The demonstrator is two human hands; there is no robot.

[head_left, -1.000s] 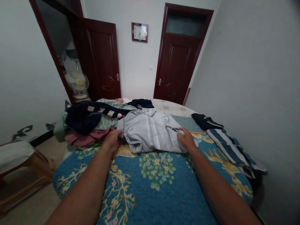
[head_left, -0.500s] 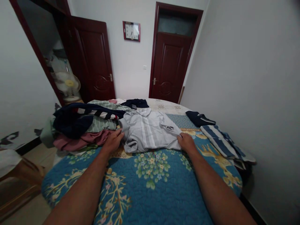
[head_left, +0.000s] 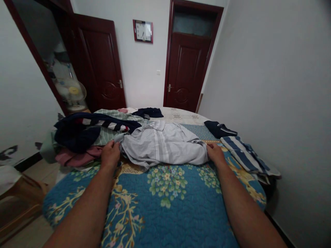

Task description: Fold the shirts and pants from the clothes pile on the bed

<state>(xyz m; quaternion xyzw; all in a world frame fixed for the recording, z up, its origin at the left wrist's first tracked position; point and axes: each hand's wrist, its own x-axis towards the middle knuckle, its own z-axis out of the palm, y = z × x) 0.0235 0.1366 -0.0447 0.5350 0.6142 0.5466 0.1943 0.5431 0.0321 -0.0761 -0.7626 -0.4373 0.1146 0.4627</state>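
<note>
Striped shirt (head_left: 170,148), centre of frame, on covered bench (head_left: 165,220). Left hand (head_left: 110,154), right hand (head_left: 216,153): grip closed on opposite sides of shirt. Apparent step: spreading fabric sideways; next move likely calls for even tension.

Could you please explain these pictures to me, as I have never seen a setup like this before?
There is no robot here: you are looking at a person's own bare arms, seen by one camera worn on the head and facing forward and down. The left hand and right hand grip opposite sides of a pale grey striped shirt. It lies on a blue floral cover spread over a table. To the left is a loose heap of clothes; to the right lie a dark garment and a blue-and-white striped one.
</note>
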